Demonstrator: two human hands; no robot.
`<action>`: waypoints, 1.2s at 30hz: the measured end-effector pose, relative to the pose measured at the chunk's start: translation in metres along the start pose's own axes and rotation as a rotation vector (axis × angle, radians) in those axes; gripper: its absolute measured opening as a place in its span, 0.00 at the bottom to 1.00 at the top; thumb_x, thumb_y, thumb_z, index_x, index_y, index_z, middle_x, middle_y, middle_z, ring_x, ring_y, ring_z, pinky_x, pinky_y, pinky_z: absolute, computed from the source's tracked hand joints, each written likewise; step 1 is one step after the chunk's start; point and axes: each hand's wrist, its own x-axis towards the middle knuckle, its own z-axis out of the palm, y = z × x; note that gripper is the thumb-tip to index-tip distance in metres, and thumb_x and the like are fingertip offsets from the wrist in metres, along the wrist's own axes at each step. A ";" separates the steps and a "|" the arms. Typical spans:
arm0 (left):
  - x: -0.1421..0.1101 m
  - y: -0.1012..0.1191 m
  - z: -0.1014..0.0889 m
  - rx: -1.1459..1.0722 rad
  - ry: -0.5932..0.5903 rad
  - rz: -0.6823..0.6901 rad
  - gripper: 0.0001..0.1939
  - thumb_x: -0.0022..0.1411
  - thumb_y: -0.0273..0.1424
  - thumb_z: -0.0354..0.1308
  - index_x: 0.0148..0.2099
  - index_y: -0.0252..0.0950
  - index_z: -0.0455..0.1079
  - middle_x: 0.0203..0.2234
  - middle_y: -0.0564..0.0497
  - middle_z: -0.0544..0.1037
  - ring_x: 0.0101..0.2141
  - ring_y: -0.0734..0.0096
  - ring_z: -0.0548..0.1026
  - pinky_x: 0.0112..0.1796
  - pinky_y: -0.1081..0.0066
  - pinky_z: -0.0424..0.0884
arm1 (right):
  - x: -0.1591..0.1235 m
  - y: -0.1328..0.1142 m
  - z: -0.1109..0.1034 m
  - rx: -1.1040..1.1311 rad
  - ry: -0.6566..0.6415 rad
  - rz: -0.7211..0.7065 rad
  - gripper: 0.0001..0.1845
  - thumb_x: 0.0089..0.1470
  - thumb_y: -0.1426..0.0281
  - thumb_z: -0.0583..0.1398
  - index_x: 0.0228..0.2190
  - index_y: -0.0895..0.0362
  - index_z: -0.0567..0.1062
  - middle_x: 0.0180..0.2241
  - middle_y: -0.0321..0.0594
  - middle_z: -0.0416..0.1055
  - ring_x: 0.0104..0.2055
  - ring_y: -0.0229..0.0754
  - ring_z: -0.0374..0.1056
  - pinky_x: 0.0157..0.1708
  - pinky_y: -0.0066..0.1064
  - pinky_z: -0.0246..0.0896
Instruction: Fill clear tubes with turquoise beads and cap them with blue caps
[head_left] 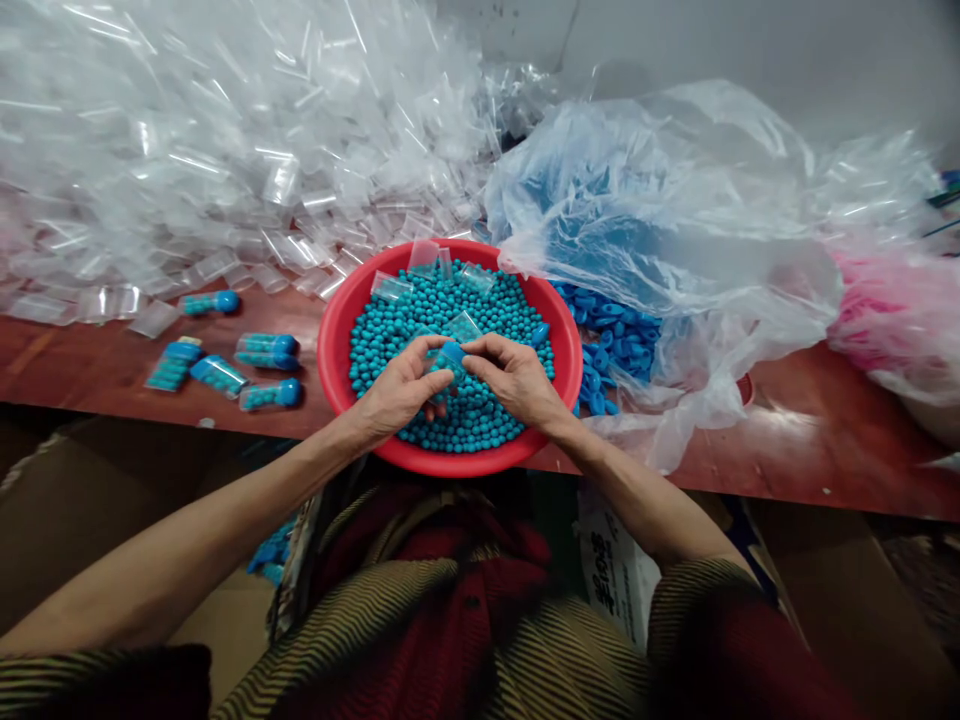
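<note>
Over a red basin (334,340) of small turquoise balls (457,435), my two hands meet at one small clear tube with a blue cap (451,354). My left hand (409,385) is closed around the tube's body, which its fingers partly hide. The fingertips of my right hand (514,375) pinch at the blue cap from the right side. Several empty clear tubes (391,287) lie on the balls towards the basin's far rim, and one more clear tube (463,326) lies just beyond my fingers. A loose blue cap (540,334) rests among the balls at the right.
Several filled, blue-capped tubes (268,350) lie on the reddish table (787,440) left of the basin. Behind them rises a large heap of clear tubes (225,130). Blue caps (619,340) spill from a clear plastic bag (660,200) at right; a pink-filled bag (896,310) stands farther right.
</note>
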 end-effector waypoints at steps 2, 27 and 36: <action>-0.001 0.001 0.000 -0.003 0.011 0.012 0.27 0.54 0.34 0.59 0.55 0.38 0.56 0.23 0.59 0.70 0.15 0.81 0.67 0.16 0.79 0.62 | 0.000 -0.003 0.000 -0.042 0.006 -0.027 0.10 0.55 0.68 0.56 0.37 0.57 0.76 0.31 0.35 0.73 0.33 0.36 0.66 0.37 0.29 0.60; -0.002 0.005 0.002 0.012 -0.049 -0.013 0.18 0.56 0.37 0.57 0.46 0.39 0.56 0.20 0.59 0.70 0.14 0.79 0.68 0.13 0.80 0.55 | 0.012 0.006 -0.011 0.404 -0.054 0.281 0.19 0.40 0.64 0.66 0.32 0.56 0.66 0.26 0.30 0.67 0.22 0.32 0.64 0.21 0.26 0.64; -0.001 -0.004 0.005 0.087 0.042 0.080 0.25 0.54 0.33 0.59 0.54 0.40 0.58 0.24 0.59 0.68 0.18 0.81 0.65 0.20 0.78 0.61 | 0.001 -0.021 -0.001 -0.368 -0.342 0.004 0.36 0.54 0.59 0.58 0.59 0.62 0.57 0.51 0.54 0.66 0.51 0.52 0.65 0.46 0.43 0.64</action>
